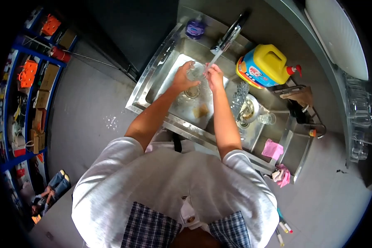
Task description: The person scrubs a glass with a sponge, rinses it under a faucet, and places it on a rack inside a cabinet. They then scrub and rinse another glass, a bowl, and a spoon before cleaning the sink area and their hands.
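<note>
Clear glass (195, 73) held under running water over a steel sink: my left hand (184, 77) is curled around its side, fingers closed on it. My right hand (214, 77) presses against the opposite side, fingers bent toward the rim; whether they reach inside I cannot tell. The glass sits between both palms, above the basin and right under the stream (214, 58) falling from the faucet (230, 34). Below, in the sink (155, 68), lie the drain (191, 92) and a brown sponge (201, 110). A purple bottle (195, 28) stands on the ledge behind the basin, left of the faucet. On the drainboard to my right stand a yellow detergent jug (266, 64) with a red cap, a metal bowl (249, 109) and a second glass (267, 119). A pink cloth (273, 149) lies nearer the front edge. Blue shelving (29, 82) stacked with boxes lines the wall well to my left.
</note>
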`<action>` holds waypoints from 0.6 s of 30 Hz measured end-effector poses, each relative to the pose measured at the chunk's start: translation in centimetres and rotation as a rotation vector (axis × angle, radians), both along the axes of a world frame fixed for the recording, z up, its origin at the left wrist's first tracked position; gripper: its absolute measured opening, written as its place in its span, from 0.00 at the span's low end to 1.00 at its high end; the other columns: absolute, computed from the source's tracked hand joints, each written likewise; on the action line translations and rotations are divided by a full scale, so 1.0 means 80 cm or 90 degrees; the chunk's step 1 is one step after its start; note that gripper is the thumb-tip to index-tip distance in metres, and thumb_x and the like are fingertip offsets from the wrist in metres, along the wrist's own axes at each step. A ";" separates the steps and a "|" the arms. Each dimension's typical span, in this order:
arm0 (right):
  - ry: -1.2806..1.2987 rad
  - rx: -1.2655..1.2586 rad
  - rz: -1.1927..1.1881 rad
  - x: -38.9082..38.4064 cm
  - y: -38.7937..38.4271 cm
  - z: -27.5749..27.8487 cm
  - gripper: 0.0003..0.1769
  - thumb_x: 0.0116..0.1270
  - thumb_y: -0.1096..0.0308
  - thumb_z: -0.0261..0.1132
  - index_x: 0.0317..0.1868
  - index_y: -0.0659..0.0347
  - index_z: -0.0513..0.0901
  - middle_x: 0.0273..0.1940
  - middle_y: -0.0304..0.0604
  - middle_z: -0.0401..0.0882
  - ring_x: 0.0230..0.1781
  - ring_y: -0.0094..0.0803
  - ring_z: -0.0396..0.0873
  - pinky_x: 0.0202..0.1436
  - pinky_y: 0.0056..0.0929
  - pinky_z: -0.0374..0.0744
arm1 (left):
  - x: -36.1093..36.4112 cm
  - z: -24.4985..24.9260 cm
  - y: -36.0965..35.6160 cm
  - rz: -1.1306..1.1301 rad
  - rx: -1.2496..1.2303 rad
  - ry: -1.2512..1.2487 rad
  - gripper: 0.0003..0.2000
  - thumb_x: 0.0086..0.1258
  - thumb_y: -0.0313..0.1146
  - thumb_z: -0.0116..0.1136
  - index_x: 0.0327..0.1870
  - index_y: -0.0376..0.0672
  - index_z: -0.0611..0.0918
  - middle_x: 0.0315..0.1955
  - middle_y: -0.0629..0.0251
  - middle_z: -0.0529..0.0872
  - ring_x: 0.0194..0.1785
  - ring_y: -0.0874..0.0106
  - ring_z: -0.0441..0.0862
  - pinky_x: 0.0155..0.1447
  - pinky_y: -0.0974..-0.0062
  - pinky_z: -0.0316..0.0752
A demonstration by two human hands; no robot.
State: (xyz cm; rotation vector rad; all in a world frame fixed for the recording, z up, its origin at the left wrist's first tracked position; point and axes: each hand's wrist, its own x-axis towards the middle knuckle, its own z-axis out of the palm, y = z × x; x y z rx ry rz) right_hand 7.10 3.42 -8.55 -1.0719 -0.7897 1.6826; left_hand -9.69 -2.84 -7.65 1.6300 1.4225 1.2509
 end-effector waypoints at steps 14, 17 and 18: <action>0.285 -0.234 0.171 0.027 -0.027 0.034 0.35 0.66 0.37 0.51 0.63 0.53 0.67 0.57 0.45 0.72 0.56 0.51 0.73 0.52 0.69 0.69 | 0.046 0.018 0.038 -0.107 -0.022 -0.239 0.44 0.39 0.29 0.74 0.65 0.41 0.65 0.55 0.59 0.75 0.60 0.67 0.71 0.62 0.69 0.68; 0.216 -0.257 0.179 0.014 -0.023 -0.001 0.40 0.61 0.29 0.48 0.63 0.50 0.68 0.60 0.45 0.73 0.57 0.47 0.74 0.52 0.61 0.72 | 0.055 0.041 0.035 -0.126 -0.062 -0.306 0.44 0.40 0.28 0.74 0.64 0.41 0.64 0.56 0.59 0.73 0.61 0.68 0.69 0.62 0.69 0.67; 0.247 -0.249 0.159 0.009 -0.021 -0.007 0.39 0.61 0.30 0.49 0.63 0.49 0.69 0.60 0.43 0.73 0.57 0.46 0.73 0.53 0.58 0.72 | 0.055 0.035 0.042 -0.143 -0.048 -0.309 0.45 0.40 0.29 0.75 0.64 0.42 0.64 0.56 0.59 0.73 0.61 0.68 0.69 0.62 0.70 0.67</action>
